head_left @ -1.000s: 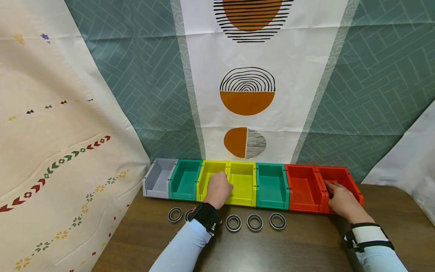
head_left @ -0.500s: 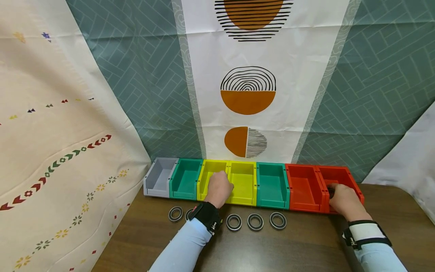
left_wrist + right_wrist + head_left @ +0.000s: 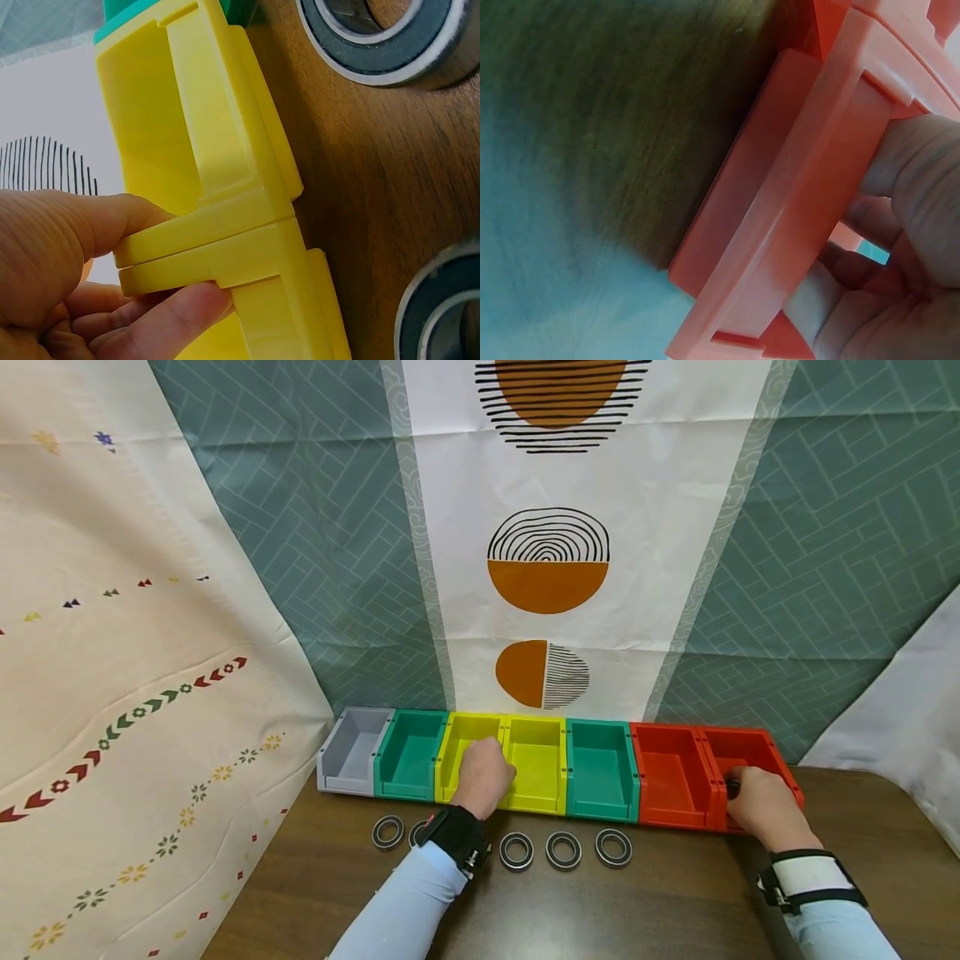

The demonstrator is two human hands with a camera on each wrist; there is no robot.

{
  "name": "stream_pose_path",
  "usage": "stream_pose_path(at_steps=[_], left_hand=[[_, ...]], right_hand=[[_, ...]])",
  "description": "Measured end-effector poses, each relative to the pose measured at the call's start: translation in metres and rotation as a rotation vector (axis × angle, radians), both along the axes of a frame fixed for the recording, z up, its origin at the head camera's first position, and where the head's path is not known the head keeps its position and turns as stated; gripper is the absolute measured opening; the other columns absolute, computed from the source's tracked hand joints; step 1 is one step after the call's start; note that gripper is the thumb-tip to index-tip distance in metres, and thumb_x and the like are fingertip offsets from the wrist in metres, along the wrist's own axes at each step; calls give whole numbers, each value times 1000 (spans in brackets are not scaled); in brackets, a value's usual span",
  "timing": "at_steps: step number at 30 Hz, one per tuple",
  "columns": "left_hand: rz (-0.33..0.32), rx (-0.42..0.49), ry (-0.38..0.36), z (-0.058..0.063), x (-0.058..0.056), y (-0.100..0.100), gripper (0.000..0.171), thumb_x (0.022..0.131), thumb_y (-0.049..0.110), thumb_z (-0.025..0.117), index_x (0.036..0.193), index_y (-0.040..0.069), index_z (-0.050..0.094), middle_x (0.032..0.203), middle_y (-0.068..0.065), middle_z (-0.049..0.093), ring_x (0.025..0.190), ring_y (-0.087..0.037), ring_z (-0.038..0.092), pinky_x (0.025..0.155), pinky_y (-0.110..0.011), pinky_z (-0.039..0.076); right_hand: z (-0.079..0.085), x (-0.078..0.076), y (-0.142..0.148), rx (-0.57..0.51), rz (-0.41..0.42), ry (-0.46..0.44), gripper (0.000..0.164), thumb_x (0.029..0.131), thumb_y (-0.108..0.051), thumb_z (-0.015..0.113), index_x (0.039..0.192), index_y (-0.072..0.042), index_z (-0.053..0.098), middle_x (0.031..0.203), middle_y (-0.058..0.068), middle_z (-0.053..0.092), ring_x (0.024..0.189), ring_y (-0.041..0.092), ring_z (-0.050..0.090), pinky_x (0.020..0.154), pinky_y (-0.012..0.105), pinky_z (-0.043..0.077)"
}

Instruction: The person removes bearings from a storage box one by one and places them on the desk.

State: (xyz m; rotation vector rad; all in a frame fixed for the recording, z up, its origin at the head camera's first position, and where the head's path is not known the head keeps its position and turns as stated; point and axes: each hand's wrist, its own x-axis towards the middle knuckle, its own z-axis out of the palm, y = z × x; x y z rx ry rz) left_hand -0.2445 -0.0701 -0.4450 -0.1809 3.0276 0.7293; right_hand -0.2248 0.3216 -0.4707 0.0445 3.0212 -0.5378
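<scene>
My left hand (image 3: 483,777) grips the adjoining side walls of two yellow bins, the left yellow bin (image 3: 448,777) and the right yellow bin (image 3: 536,772). In the left wrist view, the thumb lies on one side of the walls and the fingers on the other. Far to the right, my right hand (image 3: 765,806) reaches into the end red bin (image 3: 738,742) with curled fingers. A dark bearing (image 3: 732,788) shows partly at its fingertips; the rest is hidden. The right wrist view shows the fingers behind the bin's front wall (image 3: 810,202), but not the bearing.
Several bearings lie in a row on the wooden table (image 3: 675,902), among them one bearing (image 3: 612,848) at the right. Left of the yellow bins are a grey bin (image 3: 356,747) and a green bin (image 3: 408,756). Another green bin (image 3: 600,768) and red bin (image 3: 667,772) stand between the hands.
My right hand has shifted slightly within the end red bin, its fingers drawing in around the dark bearing. The left hand keeps its hold on the yellow bins.
</scene>
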Motion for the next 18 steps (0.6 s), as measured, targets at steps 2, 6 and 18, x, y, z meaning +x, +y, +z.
stream_pose_path(at_steps=[2,6,18], left_hand=[[-1,2,0,0,0,0,20,80,20,70,89,3,65,66,-4,57,58,-17,53,50,-24,39],[2,3,6,1,1,1,19,80,19,70,88,3,65,66,-4,57,58,-18,52,50,-24,39],[9,9,-3,2,2,1,21,80,19,70,91,2,65,68,-4,57,59,-17,53,51,-24,40]], right_hand=[[-1,1,0,-9,2,13,53,69,-10,71,114,12,55,95,28,62,71,29,52,70,51,48],[-3,3,0,-1,12,99,48,65,-8,71,108,9,58,90,26,63,70,29,51,66,49,47],[-2,9,4,28,23,250,42,61,-12,74,96,9,63,73,17,59,61,25,47,55,42,45]])
